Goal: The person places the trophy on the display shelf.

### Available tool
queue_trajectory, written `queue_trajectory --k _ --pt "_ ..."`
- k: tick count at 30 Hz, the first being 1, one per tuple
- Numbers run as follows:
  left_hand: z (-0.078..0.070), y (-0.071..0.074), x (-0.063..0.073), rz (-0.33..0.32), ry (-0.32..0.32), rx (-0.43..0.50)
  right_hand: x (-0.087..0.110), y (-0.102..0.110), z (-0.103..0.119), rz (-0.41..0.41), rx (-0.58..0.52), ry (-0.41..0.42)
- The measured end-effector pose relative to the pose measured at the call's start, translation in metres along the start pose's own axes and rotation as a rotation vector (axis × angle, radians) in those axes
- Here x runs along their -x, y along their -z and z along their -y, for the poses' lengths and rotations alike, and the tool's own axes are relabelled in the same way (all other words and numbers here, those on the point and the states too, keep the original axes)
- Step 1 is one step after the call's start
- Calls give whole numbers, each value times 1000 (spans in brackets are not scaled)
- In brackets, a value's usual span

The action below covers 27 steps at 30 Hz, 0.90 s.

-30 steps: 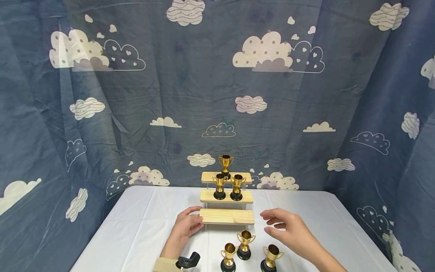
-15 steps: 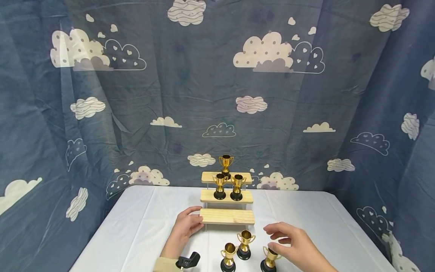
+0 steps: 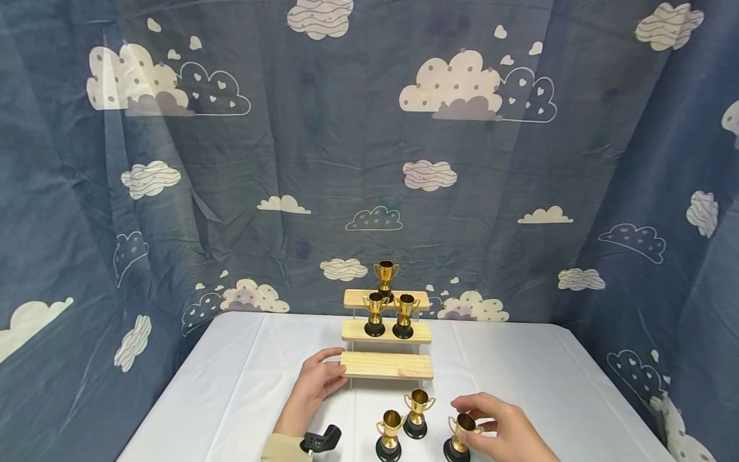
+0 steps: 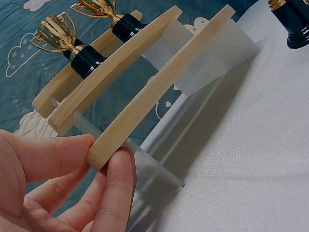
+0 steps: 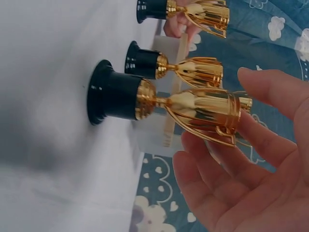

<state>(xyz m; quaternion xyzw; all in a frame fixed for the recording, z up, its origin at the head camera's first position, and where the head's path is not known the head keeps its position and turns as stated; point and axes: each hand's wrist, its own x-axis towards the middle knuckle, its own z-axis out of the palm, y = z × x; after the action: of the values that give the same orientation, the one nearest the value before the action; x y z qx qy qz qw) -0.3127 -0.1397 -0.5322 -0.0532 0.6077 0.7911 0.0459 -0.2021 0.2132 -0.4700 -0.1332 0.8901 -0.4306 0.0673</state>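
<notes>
A dark blue cloth (image 3: pixel 369 147) with printed clouds fills the upper part of the head view, and below it there is a table with a white cover (image 3: pixel 242 366).

Nearest, at the bottom centre of the frame, stands the left small trophy (image 3: pixel 390 430), golden with a black base. To its right, in the lower right, the right small trophy (image 5: pixel 195 108) stands on the cover. The right hand (image 3: pixel 502 427) is around its cup with bent, parted fingers, and is not clenched; in the right wrist view the thumb is apart from the cup, and I cannot tell if the other fingers touch it. A third trophy (image 3: pixel 417 414) stands between these two, slightly farther.

Also at the bottom, left of centre, a black wrist device (image 3: pixel 320 439) is beside a beige sleeve (image 3: pixel 285 448). Above them the left hand (image 3: pixel 314 383) pinches the left end of the lowest wooden board (image 3: pixel 387 366) between thumb and fingers.

Farther, the middle board (image 3: pixel 424 332) carries two trophies (image 3: pixel 374 309) side by side. Farthest, the top board (image 3: pixel 356 298) bears one single trophy (image 3: pixel 385 272).
</notes>
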Motion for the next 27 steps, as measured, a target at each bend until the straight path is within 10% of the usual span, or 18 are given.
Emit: queue_trajectory --k 27 --pt "1 0 -4 -18 12 18 1 -10 -19 -102 37 -85"
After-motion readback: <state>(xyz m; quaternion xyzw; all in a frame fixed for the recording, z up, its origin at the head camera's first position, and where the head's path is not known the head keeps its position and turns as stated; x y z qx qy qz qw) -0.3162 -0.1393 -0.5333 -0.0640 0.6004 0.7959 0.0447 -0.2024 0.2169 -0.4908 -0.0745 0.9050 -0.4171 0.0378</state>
